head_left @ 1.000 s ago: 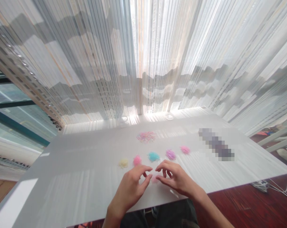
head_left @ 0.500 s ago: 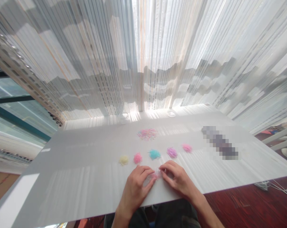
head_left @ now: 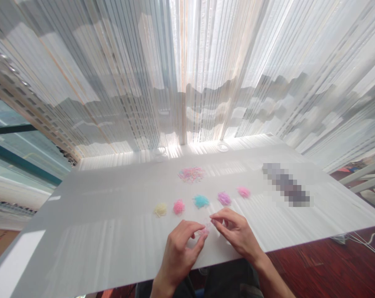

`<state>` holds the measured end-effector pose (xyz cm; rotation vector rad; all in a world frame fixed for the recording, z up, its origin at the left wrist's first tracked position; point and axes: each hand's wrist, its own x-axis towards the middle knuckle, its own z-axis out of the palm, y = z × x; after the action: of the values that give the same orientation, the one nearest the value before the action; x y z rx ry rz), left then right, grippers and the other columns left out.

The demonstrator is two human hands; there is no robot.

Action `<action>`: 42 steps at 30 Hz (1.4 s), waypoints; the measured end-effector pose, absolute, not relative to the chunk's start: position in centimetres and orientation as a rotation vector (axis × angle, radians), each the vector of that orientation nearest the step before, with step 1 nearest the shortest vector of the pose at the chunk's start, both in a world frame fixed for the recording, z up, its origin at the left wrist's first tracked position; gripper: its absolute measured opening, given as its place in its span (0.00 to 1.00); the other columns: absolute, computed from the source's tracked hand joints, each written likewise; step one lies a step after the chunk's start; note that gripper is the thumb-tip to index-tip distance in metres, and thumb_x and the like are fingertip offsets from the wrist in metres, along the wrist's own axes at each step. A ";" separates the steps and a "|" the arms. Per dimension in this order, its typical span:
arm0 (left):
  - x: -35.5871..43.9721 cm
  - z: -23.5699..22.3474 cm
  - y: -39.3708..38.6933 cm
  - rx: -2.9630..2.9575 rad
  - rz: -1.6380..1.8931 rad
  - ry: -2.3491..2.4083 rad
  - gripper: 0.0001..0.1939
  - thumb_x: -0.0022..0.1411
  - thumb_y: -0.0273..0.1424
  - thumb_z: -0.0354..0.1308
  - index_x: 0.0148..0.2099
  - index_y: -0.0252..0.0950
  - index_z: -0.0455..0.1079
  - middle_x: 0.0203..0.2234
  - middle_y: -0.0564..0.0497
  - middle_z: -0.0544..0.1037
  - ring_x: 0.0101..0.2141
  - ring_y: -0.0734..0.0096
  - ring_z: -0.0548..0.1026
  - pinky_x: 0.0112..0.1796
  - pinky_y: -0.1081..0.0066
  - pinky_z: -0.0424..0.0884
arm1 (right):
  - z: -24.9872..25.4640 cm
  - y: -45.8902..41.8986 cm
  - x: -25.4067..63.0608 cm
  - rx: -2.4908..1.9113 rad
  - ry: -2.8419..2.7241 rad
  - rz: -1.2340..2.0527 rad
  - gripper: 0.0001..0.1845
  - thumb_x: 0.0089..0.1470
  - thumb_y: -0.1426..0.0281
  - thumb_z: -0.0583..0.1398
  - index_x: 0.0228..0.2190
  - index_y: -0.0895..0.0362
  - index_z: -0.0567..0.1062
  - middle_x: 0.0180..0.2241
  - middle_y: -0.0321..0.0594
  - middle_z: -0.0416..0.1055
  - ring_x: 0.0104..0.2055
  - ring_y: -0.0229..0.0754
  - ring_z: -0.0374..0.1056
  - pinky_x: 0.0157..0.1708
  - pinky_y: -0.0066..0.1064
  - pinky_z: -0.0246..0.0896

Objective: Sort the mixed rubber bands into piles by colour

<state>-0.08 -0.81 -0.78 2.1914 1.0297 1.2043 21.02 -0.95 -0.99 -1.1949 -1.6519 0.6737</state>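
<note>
A pale pink clump (head_left: 203, 231) of thin little pieces, which look like small rubber bands, lies on the white table (head_left: 113, 240) near its front edge. My left hand (head_left: 182, 248) closes thumb and forefinger at this clump. Just to the right, my right hand (head_left: 235, 231) pinches thumb and forefinger together; what they hold is too fine to make out. Beyond the hands are separate piles: yellow (head_left: 160, 210), bright pink (head_left: 179, 206), turquoise (head_left: 201, 201), purple (head_left: 224, 198) and light pink (head_left: 243, 192). Farther back spreads a mixed-colour heap (head_left: 192, 174).
Two clear round dishes, one at the left (head_left: 160, 150) and one at the right (head_left: 223, 147), stand along the back edge by the striped curtain (head_left: 181, 74). A pixelated dark object (head_left: 286, 185) lies at the right. White cables (head_left: 364, 242) run over the red-brown floor.
Both hands were slightly apart with fingertips loose around the pale pink clump. They came together over it, then the right thumb and forefinger pinched and drew slightly up and right.
</note>
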 end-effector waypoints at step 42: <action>0.3 -1.2 -1.4 2.015 1.270 1.175 0.02 0.71 0.28 0.60 0.43 0.38 0.75 0.32 0.53 0.80 0.27 0.76 0.75 0.32 0.77 0.75 | 0.1 -2.0 19.5 -1.200 -1.643 0.768 0.11 0.65 0.62 0.62 0.35 0.54 0.81 0.31 0.39 0.79 0.32 0.40 0.72 0.34 0.29 0.69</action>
<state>0.32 -1.41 -1.15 2.0153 1.1749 1.2704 19.54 -1.98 0.11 -1.2002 -1.6433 0.7681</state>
